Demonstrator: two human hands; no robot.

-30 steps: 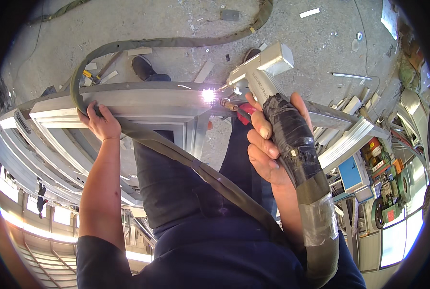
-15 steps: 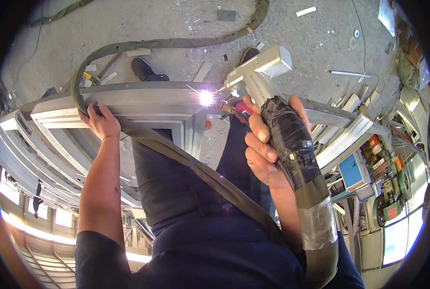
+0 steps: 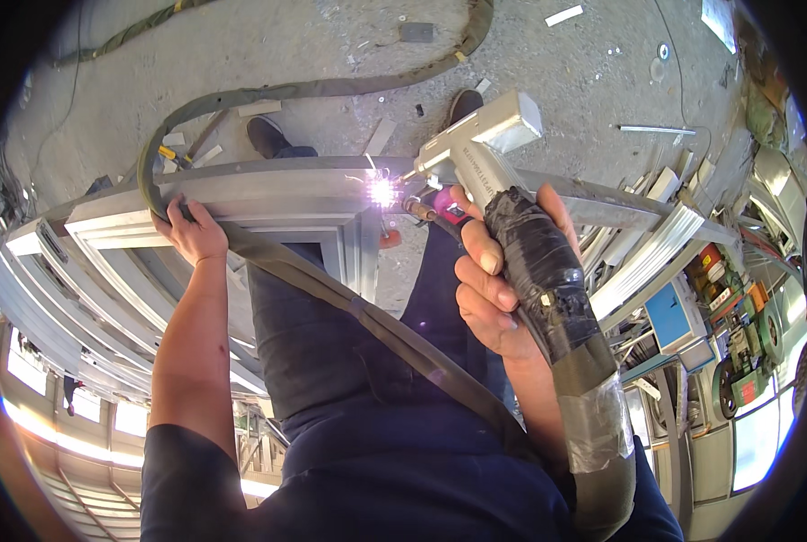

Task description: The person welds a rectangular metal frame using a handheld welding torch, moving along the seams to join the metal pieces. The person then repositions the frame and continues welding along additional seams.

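Observation:
My right hand (image 3: 494,285) is closed round the black-taped grip of a silver handheld welding gun (image 3: 489,149), whose nozzle points left. At its tip a bright violet-white flash (image 3: 382,192) with sparks burns on a grey metal frame (image 3: 277,188). A brass-coloured nozzle on a red-and-black torch (image 3: 451,212) shows just below the gun, partly hidden by my fingers. My left hand (image 3: 195,237) is closed on a dark fabric-sheathed cable (image 3: 304,275) at the frame's left part. That cable runs diagonally across my lap. The glare hides the weld spot.
The cable loops over the concrete floor (image 3: 331,126), where metal scraps (image 3: 381,135) lie. More grey metal profiles (image 3: 652,266) stack at right, near a blue cabinet (image 3: 670,316) and green machinery (image 3: 746,357). A yellow-handled tool (image 3: 168,154) lies beyond the frame at left.
The flash has shifted slightly left and toward me, with more sparks flying. The welding gun has moved slightly left and down in view. My left hand keeps its hold on the cable.

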